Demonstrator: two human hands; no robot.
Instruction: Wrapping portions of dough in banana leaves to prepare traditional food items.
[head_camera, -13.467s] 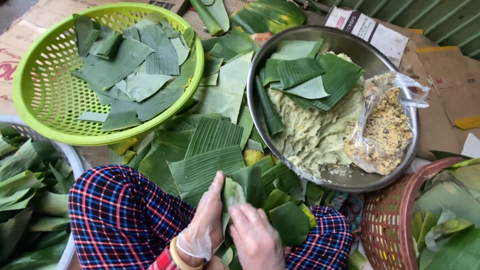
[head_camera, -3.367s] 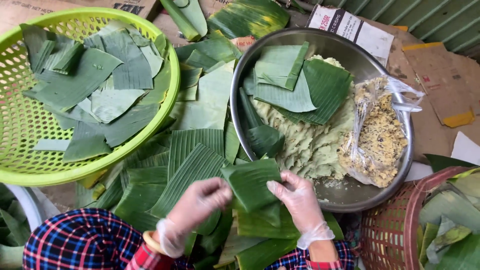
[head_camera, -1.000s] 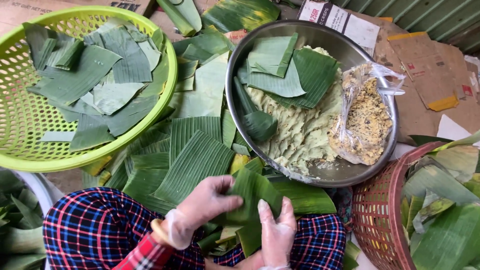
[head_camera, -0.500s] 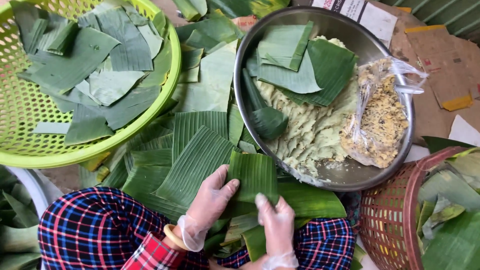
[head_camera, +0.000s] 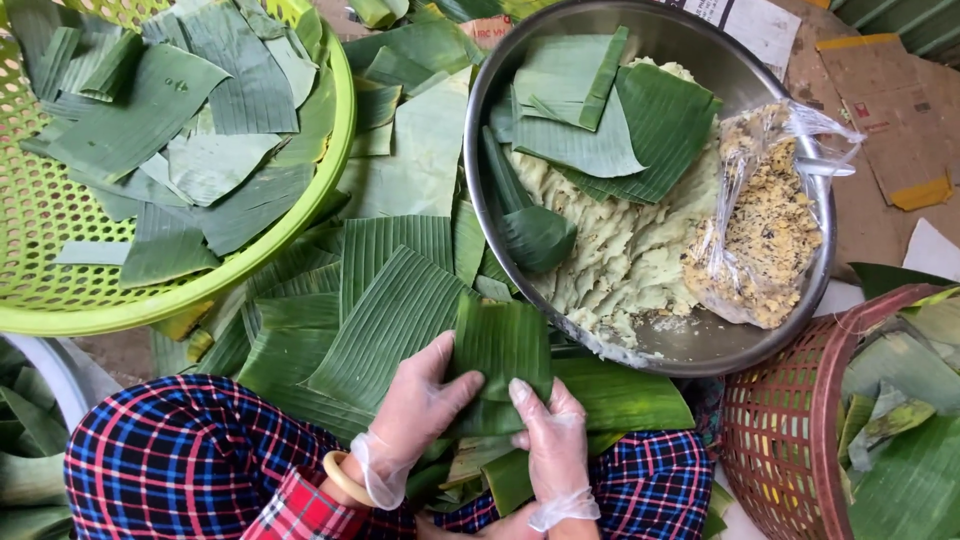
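Note:
My left hand (head_camera: 418, 408) and my right hand (head_camera: 551, 440), both in thin clear gloves, hold a folded green banana-leaf packet (head_camera: 500, 345) above my lap. The left fingers curl over its left edge; the right fingers pinch its lower right corner. Under it lies a long leaf strip (head_camera: 625, 395). Just beyond stands a large metal bowl (head_camera: 486, 215) with pale green dough (head_camera: 625, 255), a few leaf pieces and a clear bag of yellow crumbly filling (head_camera: 765, 235).
A lime-green plastic basket (head_camera: 330, 190) of cut leaves sits at the far left. Loose banana leaves (head_camera: 385, 290) cover the ground in the middle. A reddish woven basket (head_camera: 800, 440) with leaves stands at the right. Flattened cardboard (head_camera: 880, 120) lies behind the bowl.
Both hands have closed in on the leaf and folded it into a squarer, upright packet; earlier it lay wider and flatter across my lap.

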